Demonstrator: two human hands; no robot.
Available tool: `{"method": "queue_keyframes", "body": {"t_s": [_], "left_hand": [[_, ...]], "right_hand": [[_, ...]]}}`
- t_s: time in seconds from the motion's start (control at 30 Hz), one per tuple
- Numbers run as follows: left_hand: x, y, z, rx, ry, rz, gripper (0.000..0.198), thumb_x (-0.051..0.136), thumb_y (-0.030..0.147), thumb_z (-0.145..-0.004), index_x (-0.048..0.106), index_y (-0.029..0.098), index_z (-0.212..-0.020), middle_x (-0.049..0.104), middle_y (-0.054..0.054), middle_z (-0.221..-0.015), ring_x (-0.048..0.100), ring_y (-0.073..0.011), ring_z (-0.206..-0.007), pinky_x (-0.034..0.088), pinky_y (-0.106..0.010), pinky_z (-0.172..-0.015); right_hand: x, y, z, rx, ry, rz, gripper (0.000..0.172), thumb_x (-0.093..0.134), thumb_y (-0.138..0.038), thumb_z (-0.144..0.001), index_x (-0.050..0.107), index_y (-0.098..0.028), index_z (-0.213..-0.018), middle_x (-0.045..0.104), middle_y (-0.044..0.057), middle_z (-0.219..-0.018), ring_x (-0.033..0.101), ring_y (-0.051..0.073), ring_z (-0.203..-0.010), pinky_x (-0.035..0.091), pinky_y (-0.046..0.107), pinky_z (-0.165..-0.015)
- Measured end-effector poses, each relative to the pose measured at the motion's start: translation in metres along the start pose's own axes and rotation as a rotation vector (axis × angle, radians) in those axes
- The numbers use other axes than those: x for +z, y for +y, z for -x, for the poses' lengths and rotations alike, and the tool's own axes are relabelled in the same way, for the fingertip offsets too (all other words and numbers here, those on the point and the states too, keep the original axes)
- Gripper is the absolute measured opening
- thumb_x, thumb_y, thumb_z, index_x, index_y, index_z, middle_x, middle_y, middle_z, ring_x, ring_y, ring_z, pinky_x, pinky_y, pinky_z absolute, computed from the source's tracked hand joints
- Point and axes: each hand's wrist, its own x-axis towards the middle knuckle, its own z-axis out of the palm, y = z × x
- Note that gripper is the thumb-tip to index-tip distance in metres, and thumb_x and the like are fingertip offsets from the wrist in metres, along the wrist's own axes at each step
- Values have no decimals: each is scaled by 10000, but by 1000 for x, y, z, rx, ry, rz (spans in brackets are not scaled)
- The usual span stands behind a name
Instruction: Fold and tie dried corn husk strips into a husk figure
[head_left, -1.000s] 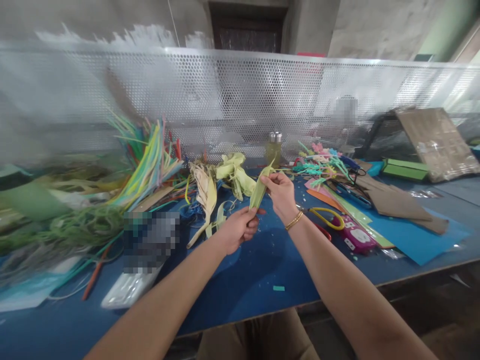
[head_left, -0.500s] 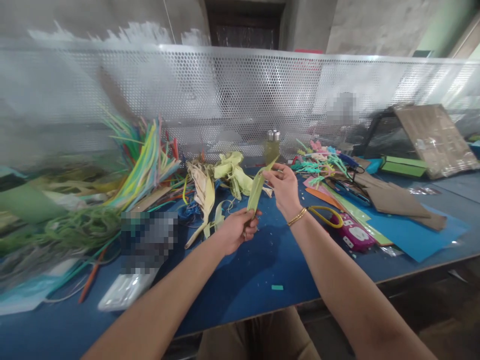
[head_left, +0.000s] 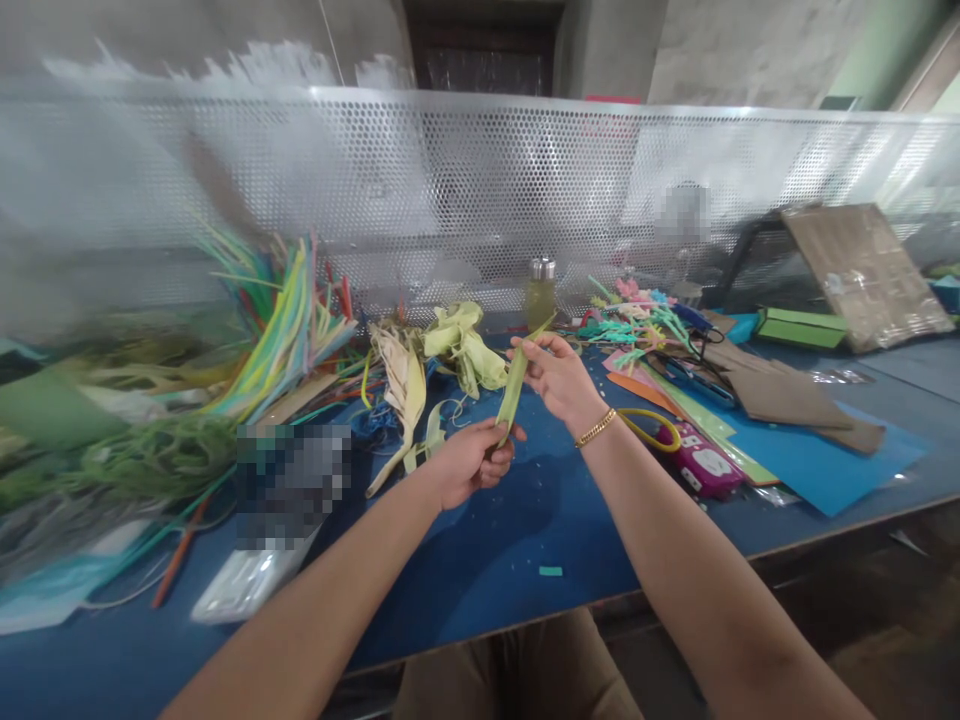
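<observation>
A long pale-green corn husk is stretched between my two hands above the blue table. My left hand is closed around its lower end. Higher up, my right hand, with a gold bracelet at the wrist, pinches the husk near its pointed tip. Behind my left hand lies a dried, cream-coloured husk bunch. A crumpled pile of yellow-green husks sits beyond the strip. Past my right hand stands a bottle with a metal cap.
Left are colourful strips, green cord and a clear plastic packet. To the right lie a magenta box, blue paper, cardboard pieces and pastel artificial sprigs. A perforated metal screen runs along the back.
My right hand has slid slightly left and down along the husk, and its fingers have shifted their hold. My left hand keeps its grip in nearly the same place.
</observation>
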Motion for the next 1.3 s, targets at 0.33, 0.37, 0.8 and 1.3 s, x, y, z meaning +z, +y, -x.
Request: {"method": "queue_keyframes", "body": {"t_s": [0.33, 0.37, 0.8, 1.3], "left_hand": [[8, -11, -8, 167, 208, -197, 218, 544, 301, -884, 594, 136, -750, 630, -55, -701, 583, -109, -598, 468, -227, -602], [10, -12, -9, 195, 229, -206, 208, 547, 275, -881, 614, 127, -751, 663, -83, -760, 617, -125, -665, 490, -248, -679], [10, -5, -4, 147, 28, 129, 366, 491, 14, -684, 597, 120, -1018, 504, 27, -609, 455, -72, -457, 442, -227, -515], [-35, 60, 25, 577, 422, 608, 285, 412, 282, -969, 446, 178, -705, 247, 96, -472, 224, -34, -336, 149, -127, -335]], "right_hand": [[-3, 6, -6, -215, 242, 145, 364, 798, -246, -594, 565, -206, -871, 645, -51, -656, 610, 108, -583, 543, 264, -603], [-4, 6, -6, -194, 253, 133, 388, 795, -235, -596, 566, -208, -909, 649, -49, -664, 619, 114, -594, 544, 265, -603], [2, 2, 0, -107, 139, 106, 316, 826, -257, -579, 613, -182, -800, 667, -27, -704, 617, 96, -607, 531, 238, -600], [1, 31, 2, 2, 62, 525, 258, 758, -387, -668, 652, -175, -771, 661, -5, -676, 554, 94, -558, 436, 222, -528]]}}
